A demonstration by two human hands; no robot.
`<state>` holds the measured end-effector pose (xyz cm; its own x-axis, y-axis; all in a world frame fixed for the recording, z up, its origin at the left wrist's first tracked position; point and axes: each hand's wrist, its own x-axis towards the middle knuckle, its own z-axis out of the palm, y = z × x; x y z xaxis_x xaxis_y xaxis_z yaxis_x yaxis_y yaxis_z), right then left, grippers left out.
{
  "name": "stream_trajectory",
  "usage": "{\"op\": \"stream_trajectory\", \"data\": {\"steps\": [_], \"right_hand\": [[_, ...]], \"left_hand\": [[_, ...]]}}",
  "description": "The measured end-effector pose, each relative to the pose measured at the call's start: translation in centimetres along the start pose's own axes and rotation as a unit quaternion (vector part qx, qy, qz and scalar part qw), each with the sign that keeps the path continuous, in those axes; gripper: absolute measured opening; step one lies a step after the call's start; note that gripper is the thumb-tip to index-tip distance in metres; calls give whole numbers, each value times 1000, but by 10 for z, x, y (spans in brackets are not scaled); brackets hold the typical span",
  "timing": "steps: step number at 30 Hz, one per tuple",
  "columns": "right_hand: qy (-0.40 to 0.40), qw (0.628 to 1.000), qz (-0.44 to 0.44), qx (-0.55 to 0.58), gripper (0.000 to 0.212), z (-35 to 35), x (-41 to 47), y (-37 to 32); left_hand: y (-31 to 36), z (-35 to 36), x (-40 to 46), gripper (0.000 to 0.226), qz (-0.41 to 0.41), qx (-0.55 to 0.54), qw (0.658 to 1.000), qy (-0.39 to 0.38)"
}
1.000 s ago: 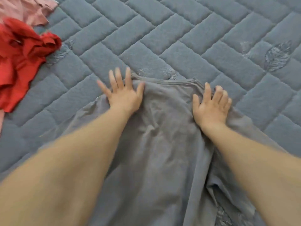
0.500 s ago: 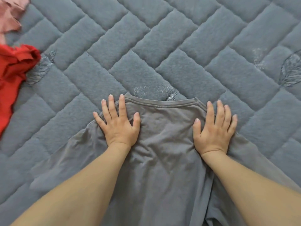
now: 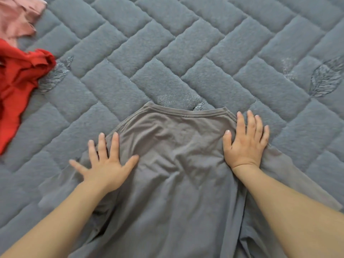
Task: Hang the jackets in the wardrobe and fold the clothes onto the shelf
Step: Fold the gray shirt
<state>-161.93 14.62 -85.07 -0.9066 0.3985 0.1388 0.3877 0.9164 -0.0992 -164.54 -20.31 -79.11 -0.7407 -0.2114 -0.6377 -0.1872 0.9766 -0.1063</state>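
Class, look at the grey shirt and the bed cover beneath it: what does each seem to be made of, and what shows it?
Grey shirt: looks like thin knit jersey, perhaps cotton, with a matte finish; it creases softly and has a stitched, banded neckline.
Bed cover: looks like plush, fleecy quilted fabric, matte; its nap is fuzzy, stitched seams form padded blocks, and leaf motifs are sewn in. The exact fibre cannot be told.

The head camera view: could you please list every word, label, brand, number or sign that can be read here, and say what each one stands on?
None: no readable text appears anywhere.
Grey T-shirt: plain fabric, no print or tag visible under the left hand and right hand.
Quilted bed cover: only stitched feather motifs, no lettering.
Red garment and pink garment: no label shows.
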Motion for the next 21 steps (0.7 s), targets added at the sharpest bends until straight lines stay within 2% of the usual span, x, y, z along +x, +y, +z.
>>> {"op": "stream_trajectory", "data": {"steps": [1,5,8,11,13,14,16,18,19,20,21], "right_hand": [[-7,1000,1,-2,66,-2,0,0],[13,999,-29,-23,65,-14,-6,-14],[32,992,-112,46,62,-28,-26,-85],[-20,976,-190,105,60,-26,-56,-171],[-65,977,-187,75,63,-12,-65,-183],[-65,980,-176,60,65,-3,-63,-181],[-63,981,-178,47,68,10,-59,-181],[-69,981,-179,35,68,8,-62,-182],[-63,982,-178,31,69,7,-63,-183],[-63,982,-176,29,69,6,-64,-185],[-73,982,-174,29,69,5,-64,-185]], "left_hand": [[-8,6,-2,94,-1,-13,1000,-28],[-16,17,6,97,33,-53,998,-33],[-16,12,4,97,63,-65,995,-33],[-24,4,1,97,84,-81,991,-66],[-31,0,0,94,120,-108,984,-81],[-39,-5,3,89,131,-130,981,-61],[-65,-10,6,73,120,-173,976,49],[-89,-9,8,53,58,-152,974,157],[-99,-8,8,42,31,-110,977,179],[-105,-12,6,34,30,-66,984,165],[-111,-16,8,28,62,-32,987,147]]}}
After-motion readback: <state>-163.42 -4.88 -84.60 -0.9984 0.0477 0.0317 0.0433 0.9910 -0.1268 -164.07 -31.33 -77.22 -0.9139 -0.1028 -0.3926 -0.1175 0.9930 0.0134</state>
